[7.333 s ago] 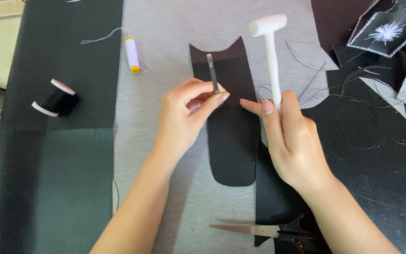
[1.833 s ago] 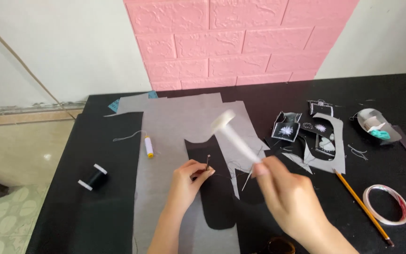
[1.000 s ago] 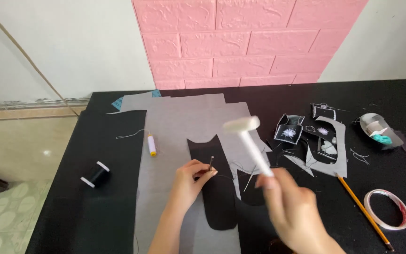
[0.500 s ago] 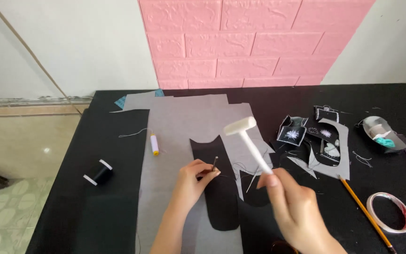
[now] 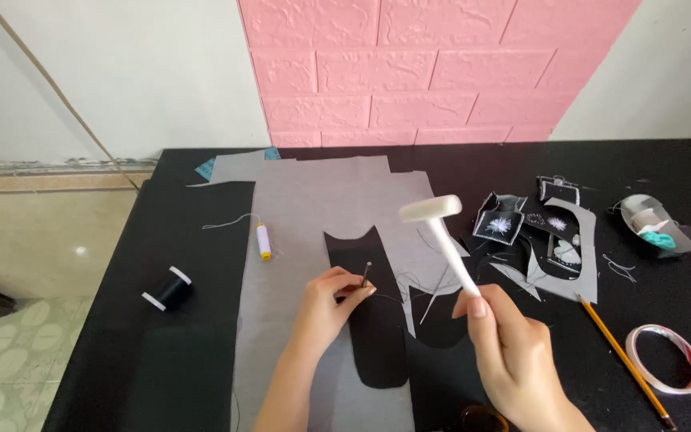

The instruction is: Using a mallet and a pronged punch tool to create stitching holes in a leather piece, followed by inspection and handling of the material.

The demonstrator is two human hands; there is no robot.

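My left hand [image 5: 325, 308] pinches a thin metal punch [image 5: 366, 274] and stands it upright on a black leather piece [image 5: 373, 340]. That piece lies on grey sheet material [image 5: 313, 204]. My right hand [image 5: 509, 348] grips the handle of a white mallet [image 5: 435, 220], whose head is raised above and to the right of the punch, apart from it.
A black thread spool [image 5: 168, 290] and a white-and-yellow spool [image 5: 263, 241] lie on the left of the black table [image 5: 185, 368]. Cut black-and-white scraps [image 5: 541, 240], a pencil [image 5: 621, 360], a tape ring [image 5: 665, 358] and a tape dispenser [image 5: 653, 224] sit on the right.
The view has pulled back from a close look at the table. The mallet swings up and down over the punch; its head now sits lower than a second ago. The left hand stays put.
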